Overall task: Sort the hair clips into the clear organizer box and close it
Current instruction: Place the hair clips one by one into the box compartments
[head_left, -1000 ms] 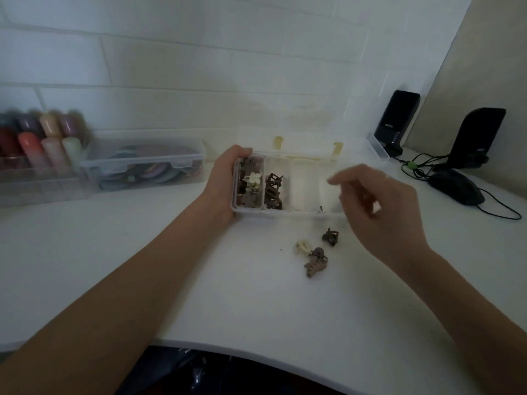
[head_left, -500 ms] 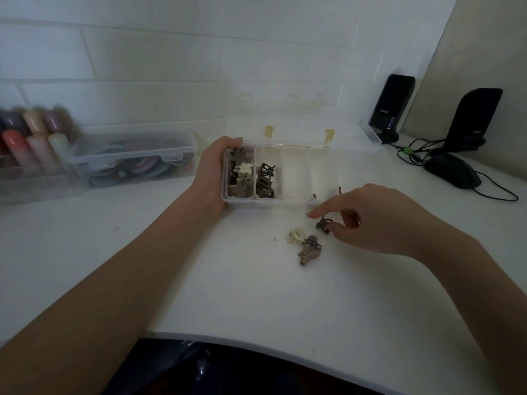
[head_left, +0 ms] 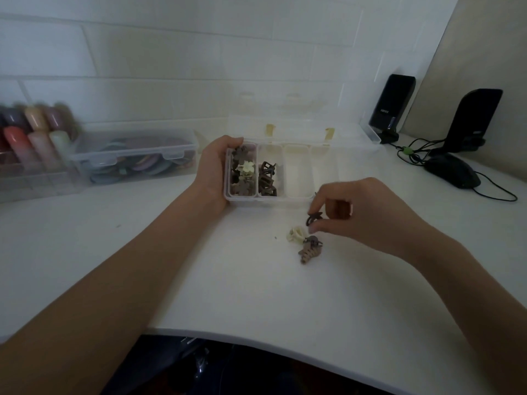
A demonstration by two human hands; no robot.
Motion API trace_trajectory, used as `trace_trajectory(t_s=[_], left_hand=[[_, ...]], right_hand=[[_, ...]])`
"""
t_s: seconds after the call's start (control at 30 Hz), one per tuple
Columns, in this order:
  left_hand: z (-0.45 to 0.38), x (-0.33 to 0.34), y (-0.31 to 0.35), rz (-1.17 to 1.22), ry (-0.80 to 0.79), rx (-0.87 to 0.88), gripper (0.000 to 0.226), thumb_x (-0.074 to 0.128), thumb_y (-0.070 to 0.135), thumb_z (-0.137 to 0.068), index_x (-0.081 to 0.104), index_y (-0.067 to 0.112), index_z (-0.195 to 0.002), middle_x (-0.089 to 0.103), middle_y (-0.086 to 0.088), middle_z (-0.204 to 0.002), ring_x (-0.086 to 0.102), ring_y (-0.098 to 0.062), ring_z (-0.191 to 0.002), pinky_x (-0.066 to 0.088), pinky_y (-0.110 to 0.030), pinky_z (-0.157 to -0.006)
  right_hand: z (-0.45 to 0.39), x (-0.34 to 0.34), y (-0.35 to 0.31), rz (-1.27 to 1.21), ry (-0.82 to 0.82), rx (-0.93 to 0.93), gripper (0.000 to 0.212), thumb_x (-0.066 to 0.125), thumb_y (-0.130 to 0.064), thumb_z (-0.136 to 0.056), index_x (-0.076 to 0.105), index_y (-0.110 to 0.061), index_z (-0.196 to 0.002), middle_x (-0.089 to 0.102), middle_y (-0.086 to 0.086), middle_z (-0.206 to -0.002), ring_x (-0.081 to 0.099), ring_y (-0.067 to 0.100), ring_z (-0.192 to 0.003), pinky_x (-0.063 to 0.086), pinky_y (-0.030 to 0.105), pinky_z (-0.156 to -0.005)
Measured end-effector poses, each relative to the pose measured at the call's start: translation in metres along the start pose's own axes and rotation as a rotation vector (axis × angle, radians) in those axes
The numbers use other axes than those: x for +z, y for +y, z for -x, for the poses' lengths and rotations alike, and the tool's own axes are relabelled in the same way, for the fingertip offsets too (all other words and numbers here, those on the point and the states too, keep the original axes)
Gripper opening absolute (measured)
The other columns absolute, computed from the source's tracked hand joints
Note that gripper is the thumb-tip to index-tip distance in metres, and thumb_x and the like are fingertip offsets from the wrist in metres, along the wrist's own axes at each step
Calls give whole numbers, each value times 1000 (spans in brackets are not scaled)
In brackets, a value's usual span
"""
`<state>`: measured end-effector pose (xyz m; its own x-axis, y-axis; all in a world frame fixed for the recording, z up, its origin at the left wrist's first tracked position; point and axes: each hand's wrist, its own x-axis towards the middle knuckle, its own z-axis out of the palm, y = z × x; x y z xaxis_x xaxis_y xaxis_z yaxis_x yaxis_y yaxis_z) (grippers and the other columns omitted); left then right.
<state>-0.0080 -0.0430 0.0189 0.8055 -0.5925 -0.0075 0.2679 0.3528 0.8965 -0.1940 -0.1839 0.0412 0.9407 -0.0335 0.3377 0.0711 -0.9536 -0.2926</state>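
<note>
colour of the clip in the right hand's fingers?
Dark brown. The clip sits pinched in the right hand, seen in the head view.

White curved-edge bench (head_left: 199,280), open clear plastic organizer box (head_left: 285,199), cream hair clip (head_left: 295,233) beside brown ridged clip (head_left: 309,252), lidded clear container (head_left: 134,155), black mouse (head_left: 453,173), 2 black speakers (head_left: 392,105).

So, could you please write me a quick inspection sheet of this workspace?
Surface: white desk, a small speck beside the loose clips.
Job's things: organizer box open, two left compartments filled; cream clip and brown clips loose.
Clutter: lidded bin, coloured bottles.
Grippers: left hand steadies box; right hand pinches dark clip.
Cables: mouse and speakers wired.
Surroundings: tiled wall.
</note>
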Motion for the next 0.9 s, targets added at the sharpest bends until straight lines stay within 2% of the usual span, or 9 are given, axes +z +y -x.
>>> trace_trajectory(t_s=[0.13,0.2,0.27,0.33,0.5,0.73,0.9], left_hand=[[0,0,0,2,0,-7,23,47,28,-84,61,10,-77,58,-9,-77,59,-25,-64,49,-32,-68],[0,0,0,8,-7,-9,23,47,28,-84,60,10,-78,59,-9,-76,60,-25,-62,49,-31,-67],[1,1,0,18,-10,-9,22,47,27,-84,59,11,-76,59,-7,-71,60,-24,-58,50,-28,-62],[1,1,0,28,-2,-14,20,48,26,-84,59,12,-76,60,-6,-68,60,-23,-56,50,-26,-60],[1,1,0,18,-3,-12,19,48,27,-83,58,12,-78,59,-7,-72,60,-23,-58,49,-28,-63],[1,0,0,26,-25,-6,20,44,23,-82,59,11,-77,59,-8,-72,59,-24,-59,49,-29,-64],[3,1,2,18,-42,-2,23,40,21,-82,59,10,-77,59,-8,-72,59,-24,-60,49,-30,-65]], right_hand=[[-2,3,-11,-207,171,-84,16,80,-25,-66,67,-20,-73,61,-11,-92,56,9,-75,38,9,-57],[-2,2,-10,-254,261,-48,13,79,-20,-69,67,-16,-73,65,-11,-96,60,4,-85,42,12,-58],[-3,0,-7,-355,306,11,10,77,-13,-72,67,-13,-74,69,-11,-94,63,4,-87,51,22,-65],[-3,0,-4,-456,304,31,14,76,-5,-73,67,-12,-81,70,-5,-89,66,10,-85,55,29,-75],[-2,1,-5,-456,287,-7,32,78,-3,-71,63,-15,-96,64,-4,-90,62,12,-84,56,25,-77],[-4,-2,1,-432,436,121,27,81,-5,-66,69,-16,-87,67,-1,-84,62,13,-76,56,32,-78],[-4,-4,3,-381,468,175,26,81,-6,-65,70,-17,-86,69,-3,-86,63,11,-76,55,28,-75]])
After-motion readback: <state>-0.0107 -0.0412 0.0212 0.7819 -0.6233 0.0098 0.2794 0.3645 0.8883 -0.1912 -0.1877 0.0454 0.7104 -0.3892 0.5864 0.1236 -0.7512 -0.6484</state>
